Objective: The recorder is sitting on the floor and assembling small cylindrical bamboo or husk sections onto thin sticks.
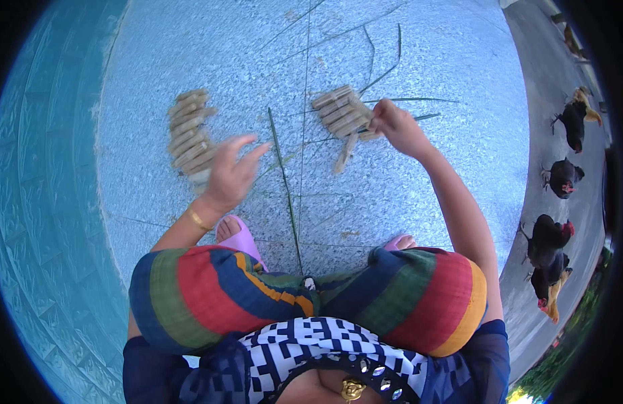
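Note:
Two groups of short, pale tan stick-like pieces lie on the speckled grey floor; their exact kind I cannot make out. The left row of pieces (pixel 185 131) runs away from me, its near end partly behind my left hand (pixel 229 174). That hand hovers, slightly blurred, with its fingers apart and nothing visible in them. At the right group of pieces (pixel 338 110), my right hand (pixel 397 126) is closed in a pinch on the end of a tan stick-like piece (pixel 360 106), tilted over the group. Another loose piece (pixel 345 153) lies nearer to me, at an angle.
Long green grass blades (pixel 283 168) are scattered over the floor (pixel 224 54), between and beyond the groups. My feet in pink slippers (pixel 240 241) are close by. Blue-green sheeting (pixel 59 168) covers the left side. Several dark chickens (pixel 548 239) stand on grey ground at right.

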`<act>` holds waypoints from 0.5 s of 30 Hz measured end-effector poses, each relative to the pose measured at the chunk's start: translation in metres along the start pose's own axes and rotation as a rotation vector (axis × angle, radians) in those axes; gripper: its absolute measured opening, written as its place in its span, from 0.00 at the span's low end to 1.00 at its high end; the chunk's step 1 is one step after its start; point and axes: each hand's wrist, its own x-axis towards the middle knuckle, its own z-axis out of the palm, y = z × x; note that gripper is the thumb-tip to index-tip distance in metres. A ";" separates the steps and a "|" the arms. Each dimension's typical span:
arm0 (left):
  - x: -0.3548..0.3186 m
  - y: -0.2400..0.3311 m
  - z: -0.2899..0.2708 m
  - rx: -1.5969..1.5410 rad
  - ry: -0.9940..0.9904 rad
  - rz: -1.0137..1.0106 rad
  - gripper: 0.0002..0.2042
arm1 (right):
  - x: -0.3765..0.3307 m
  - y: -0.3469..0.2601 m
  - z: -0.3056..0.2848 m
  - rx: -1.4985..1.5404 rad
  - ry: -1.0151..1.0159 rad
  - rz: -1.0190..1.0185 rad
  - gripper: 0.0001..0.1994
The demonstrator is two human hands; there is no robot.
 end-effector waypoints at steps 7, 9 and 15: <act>0.056 0.046 0.041 -0.026 -0.137 0.288 0.18 | -0.063 -0.057 0.043 0.904 -0.443 -0.064 0.18; 0.047 0.042 0.044 0.019 -0.532 0.138 0.12 | -0.064 -0.051 0.051 0.840 -0.550 -0.022 0.18; 0.011 0.054 0.058 -0.484 -0.794 -0.203 0.19 | -0.072 -0.064 0.049 -0.143 -0.474 -0.356 0.07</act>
